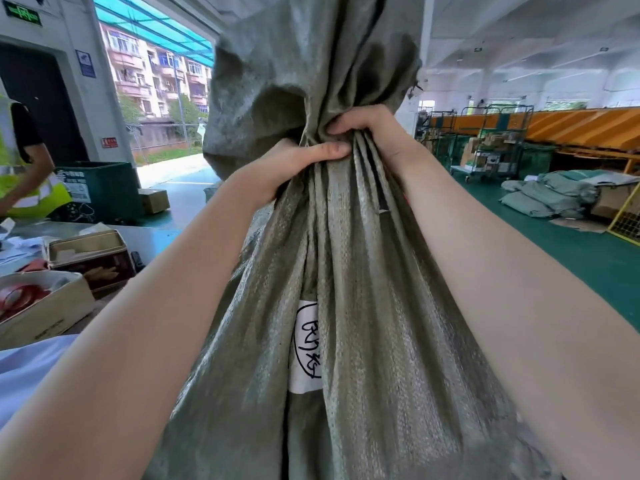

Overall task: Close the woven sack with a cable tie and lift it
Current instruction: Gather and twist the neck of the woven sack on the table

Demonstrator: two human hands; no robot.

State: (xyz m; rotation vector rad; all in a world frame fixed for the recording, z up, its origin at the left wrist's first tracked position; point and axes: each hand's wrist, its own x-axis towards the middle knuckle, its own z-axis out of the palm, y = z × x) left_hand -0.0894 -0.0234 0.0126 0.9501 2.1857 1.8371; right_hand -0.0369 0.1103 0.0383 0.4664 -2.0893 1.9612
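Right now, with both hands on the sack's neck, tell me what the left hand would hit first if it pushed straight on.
The left hand meets the woven sack at once: its grip is already on the gathered neck.

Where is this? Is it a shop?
Probably a parcel sorting depot, not a shop: a pile of filled sacks on the floor, wheeled cage carts holding boxes, and a long orange chute along the wall.

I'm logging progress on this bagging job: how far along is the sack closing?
Done: the woven sack has its mouth gathered into a neck. In hand: the left hand and right hand both clamp that neck. Left: no cable tie is visible there, so tying remains, then lifting.
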